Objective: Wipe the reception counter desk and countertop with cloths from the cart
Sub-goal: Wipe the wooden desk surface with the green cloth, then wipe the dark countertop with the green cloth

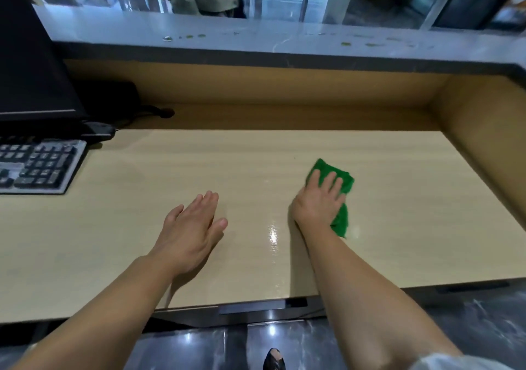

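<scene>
Upper left of frame: a dark monitor [31, 56] is standing at the desk's back edge, and a grey keyboard [37, 164] is lying just in front of it at the left edge.

Lower centre-left: the left hand [190, 227] is reaching palm-down over the pale wood-grain desk [170, 170]. Its fingers are straight and close together and are holding nothing. I cannot tell whether the palm is touching the surface or hovering just above it.

Centre-right: the right hand [318, 201] is pressing flat on a green cloth [343, 180]. Its fingers are spread and nearly straight, pinning the cloth to the desk, not gripping it. A glossy streak is showing just left of this wrist and looks like moisture.

Handling, as a judgement: the cloth is looking soft, light and limp, so it is likely bunching or sliding out under a sideways push. A broad palm over its middle, with fingertips near the leading edge, seems the best hold. Pinching a corner would let the rest drag.

Appearance: the cloth is bright green, folded or crumpled into a rough pad. It is sticking out beyond the fingertips and trailing in a narrow tail below the heel of the hand.

Across the top: the grey countertop [284, 32] is carrying small greenish spots near the centre and towards the right. By that sign it is probably not yet wiped.
</scene>
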